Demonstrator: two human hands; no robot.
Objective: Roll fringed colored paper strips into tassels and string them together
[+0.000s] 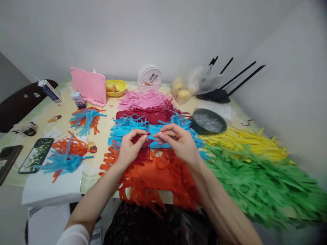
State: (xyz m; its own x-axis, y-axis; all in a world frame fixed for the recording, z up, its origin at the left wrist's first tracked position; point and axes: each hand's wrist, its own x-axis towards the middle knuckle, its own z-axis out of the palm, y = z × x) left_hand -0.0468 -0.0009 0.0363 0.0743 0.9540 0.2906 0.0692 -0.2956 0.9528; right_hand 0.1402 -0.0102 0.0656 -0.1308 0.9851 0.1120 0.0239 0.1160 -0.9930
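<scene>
My left hand (pixel 130 147) is closed in a pinch on dark red tissue paper (pixel 146 142), part of which hangs below the fingers. Close beside it on the right, my right hand (pixel 180 140) pinches thumb and fingertips together. Whatever it holds there is too small to make out. Beneath both hands lies fringed blue tissue paper (pixel 155 132). A fringed orange sheet (pixel 155 173) spreads nearer to me. Farther back are a fringed crimson sheet (pixel 143 116) and a pink one (pixel 145 99).
Yellow (pixel 252 143) and green fringes (pixel 255 180) lie to the right, near a dark bowl (pixel 221 126). Orange-and-blue tassels (pixel 87 120) and a phone (pixel 36 155) are on the left. A pink tablet case (pixel 89 85), yellow fruit dish (pixel 122 87) and bagged fruit (pixel 183 94) stand behind.
</scene>
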